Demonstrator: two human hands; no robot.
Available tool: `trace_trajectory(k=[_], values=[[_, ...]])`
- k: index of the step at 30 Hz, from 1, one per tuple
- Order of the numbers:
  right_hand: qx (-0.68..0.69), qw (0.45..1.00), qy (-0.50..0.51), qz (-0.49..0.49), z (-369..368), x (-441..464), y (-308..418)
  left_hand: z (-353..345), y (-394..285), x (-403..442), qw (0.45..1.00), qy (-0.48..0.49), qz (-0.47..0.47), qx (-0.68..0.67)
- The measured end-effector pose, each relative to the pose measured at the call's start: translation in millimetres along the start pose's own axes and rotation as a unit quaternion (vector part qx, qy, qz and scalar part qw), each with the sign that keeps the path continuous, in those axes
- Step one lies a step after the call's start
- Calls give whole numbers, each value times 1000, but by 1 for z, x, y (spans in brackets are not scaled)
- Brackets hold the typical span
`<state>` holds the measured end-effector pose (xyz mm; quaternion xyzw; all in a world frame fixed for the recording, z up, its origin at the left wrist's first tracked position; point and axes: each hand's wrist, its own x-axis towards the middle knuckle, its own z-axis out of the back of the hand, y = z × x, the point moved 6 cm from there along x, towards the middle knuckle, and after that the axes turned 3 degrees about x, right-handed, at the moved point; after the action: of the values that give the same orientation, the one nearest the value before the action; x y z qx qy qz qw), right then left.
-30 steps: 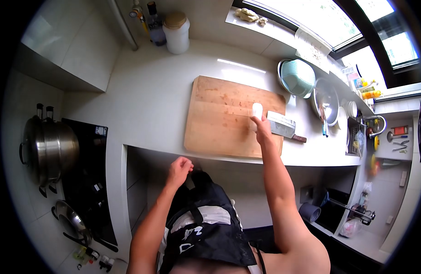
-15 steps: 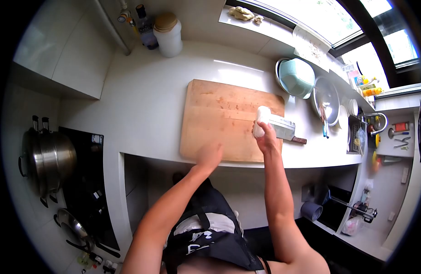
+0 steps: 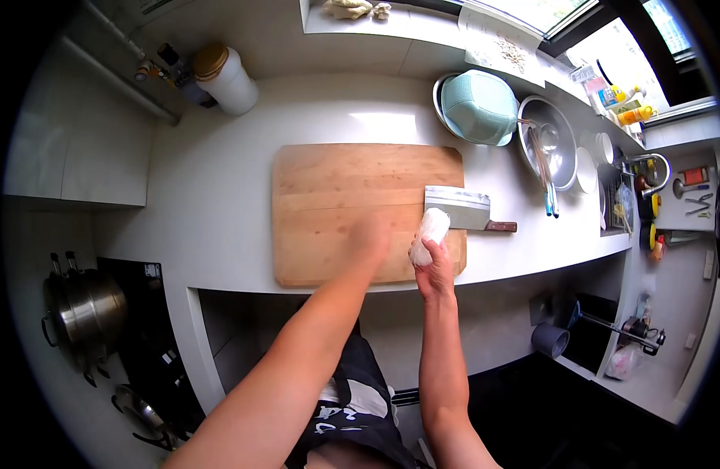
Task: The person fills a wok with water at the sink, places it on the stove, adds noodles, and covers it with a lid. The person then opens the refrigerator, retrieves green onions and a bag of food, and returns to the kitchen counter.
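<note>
My right hand (image 3: 434, 270) is closed round the lower end of a white, roll-shaped bundle (image 3: 434, 225), which looks plastic-wrapped; its contents cannot be made out. It is held above the right part of a wooden cutting board (image 3: 321, 191). Behind the bundle lies a cleaver (image 3: 465, 207), blade partly on the board and its brown handle pointing right. Over the middle of the board is my left hand (image 3: 372, 237), smeared by motion, so its fingers do not show clearly. A gap separates it from the bundle.
At the back right stand a light-blue basket (image 3: 479, 105) and a metal bowl (image 3: 559, 144) with chopsticks (image 3: 544, 168). A white jar (image 3: 233, 86) is at the back left. Steel pots (image 3: 86, 309) sit on the stove at left. The sink faucet (image 3: 661, 176) is far right.
The view has shifted and turned. My right hand has moved the white bundle nearer the board's front, exposing more of the cleaver blade. My left hand has moved farther in over the board.
</note>
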<state>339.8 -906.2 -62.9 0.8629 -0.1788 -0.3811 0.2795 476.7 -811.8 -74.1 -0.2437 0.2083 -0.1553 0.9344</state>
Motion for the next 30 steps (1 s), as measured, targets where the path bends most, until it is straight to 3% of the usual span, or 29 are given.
trace_trajectory(k=[5,7,14,19,25,28,30], values=[[34,999,21,-19,-4,15,-11,19,8,-10,997,21,18,-77],[46,998,23,-28,-7,23,-17,-2,20,-3,997,-45,-55,-41],[32,999,29,-30,-14,29,-28,-16,26,-7,984,-134,-115,2],[29,999,26,-20,-12,23,-22,-18,16,-4,995,-21,-90,33],[18,1000,16,9,1,16,-11,-41,2,7,994,-54,-88,24],[24,999,13,18,2,11,-5,-37,-6,7,1000,-16,-17,2],[27,999,9,23,7,8,-4,-19,-15,1,1000,11,-17,18]])
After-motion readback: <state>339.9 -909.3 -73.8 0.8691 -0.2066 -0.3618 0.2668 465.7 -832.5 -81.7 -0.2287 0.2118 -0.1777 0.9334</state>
